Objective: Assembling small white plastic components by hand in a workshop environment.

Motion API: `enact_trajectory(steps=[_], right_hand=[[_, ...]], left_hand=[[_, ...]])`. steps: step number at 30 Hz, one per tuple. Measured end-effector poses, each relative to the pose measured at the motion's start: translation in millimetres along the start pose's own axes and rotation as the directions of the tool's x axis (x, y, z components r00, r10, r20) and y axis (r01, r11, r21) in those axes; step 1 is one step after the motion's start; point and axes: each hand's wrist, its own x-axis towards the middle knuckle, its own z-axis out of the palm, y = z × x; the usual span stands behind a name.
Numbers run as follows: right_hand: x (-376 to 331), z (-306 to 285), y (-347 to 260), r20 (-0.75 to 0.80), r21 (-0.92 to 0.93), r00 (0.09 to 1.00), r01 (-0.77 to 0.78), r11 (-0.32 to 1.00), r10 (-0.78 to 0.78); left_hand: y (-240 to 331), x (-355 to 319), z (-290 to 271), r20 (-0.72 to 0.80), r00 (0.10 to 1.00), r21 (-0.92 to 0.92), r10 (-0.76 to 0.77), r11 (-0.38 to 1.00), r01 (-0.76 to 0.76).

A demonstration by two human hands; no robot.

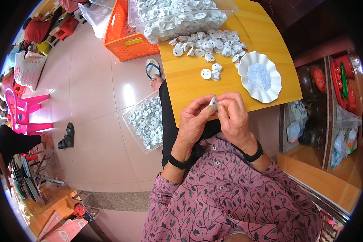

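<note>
Just off the near edge of the yellow table, both my hands meet around one small white round plastic part [213, 103]. My left hand [192, 121] pinches it between thumb and fingers. My right hand [234, 117] has its fingertips closed at the part's right side; whether a smaller piece is between them I cannot make out. Ahead lie a few similar white plastic parts [206, 74], with a loose heap of white parts [220, 43] behind them. To the right stands a white scalloped dish [273, 90] holding small pale translucent pieces [259, 76].
A clear bin [181, 20] full of white parts stands at the table's back, beside an orange crate [129, 50]. Another clear tub [133, 128] of parts sits on the floor at left. Shelves [326, 117] stand at right. A pink chair [22, 107] and another person's leg appear far left.
</note>
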Motion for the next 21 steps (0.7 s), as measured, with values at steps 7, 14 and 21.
enact_trajectory(steps=[7,14,21], right_hand=[[1,-10,-9,-0.019,0.05,0.996,-0.087,0.995,0.088],[4,-11,-8,-0.004,0.088,0.995,-0.098,0.991,0.099],[1,-7,0,-0.006,0.116,0.994,-0.106,0.988,0.107]], left_hand=[[1,-1,-3,0.047,0.999,-0.143,-0.015,0.989,0.022],[2,0,-4,0.055,0.998,-0.155,-0.019,0.988,0.027],[1,0,1,0.011,0.999,-0.041,-0.041,0.998,0.041]])
